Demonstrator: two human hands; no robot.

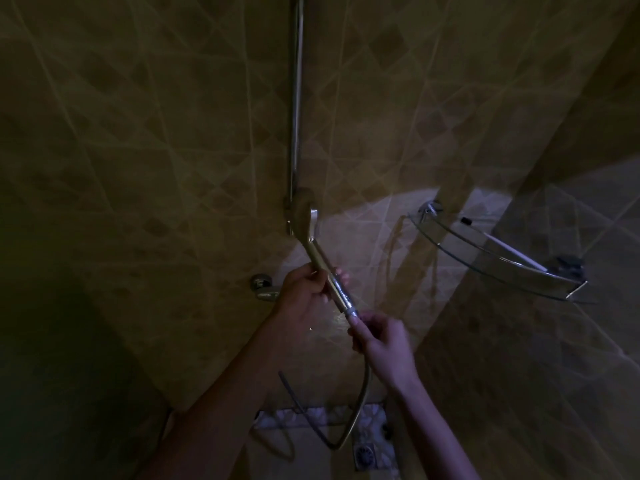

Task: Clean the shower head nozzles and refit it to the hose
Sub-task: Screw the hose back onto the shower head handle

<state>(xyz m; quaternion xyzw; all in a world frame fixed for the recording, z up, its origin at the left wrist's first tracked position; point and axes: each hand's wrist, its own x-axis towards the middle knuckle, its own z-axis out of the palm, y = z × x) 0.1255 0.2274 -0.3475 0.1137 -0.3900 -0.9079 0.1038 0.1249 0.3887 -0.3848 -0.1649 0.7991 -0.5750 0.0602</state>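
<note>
In a dim tiled shower, the chrome shower head (304,220) points up and to the left, its handle slanting down to the right. My left hand (304,296) is closed around the upper handle. Just below, my right hand (381,337) grips the hose nut where the hose (360,403) meets the handle's lower end. From there the hose loops down toward the floor and back up to the left. The nozzle face is turned away and hidden.
A vertical riser rail (296,98) runs up the wall above the head. The mixer tap (263,287) sits on the wall left of my hands. A glass corner shelf (491,258) juts out at right. A floor drain (363,455) lies below.
</note>
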